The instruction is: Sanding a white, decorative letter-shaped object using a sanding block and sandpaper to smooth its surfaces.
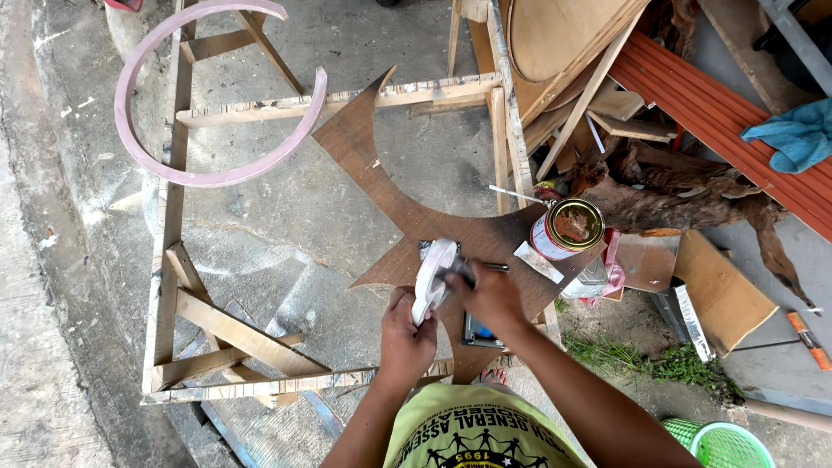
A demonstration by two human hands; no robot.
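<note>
Both hands work a white curved strip (431, 279) just above the brown cut-out board (407, 204) laid on the wooden frame (169, 260). The left hand (407, 334) is clenched around the strip's lower end; the right hand (490, 295) grips its upper part, apparently pressing a small dark tool against it. An opened tin (568, 228) stands near the right hand on the board. Steady, even pressure seems needed.

A wooden frame (178, 208) on the concrete floor (286, 217) carries a brown cut-out board (407, 208) under the hands; an open tin (568, 230) stands right of them, a pink ring (208, 178) far up-left.
</note>
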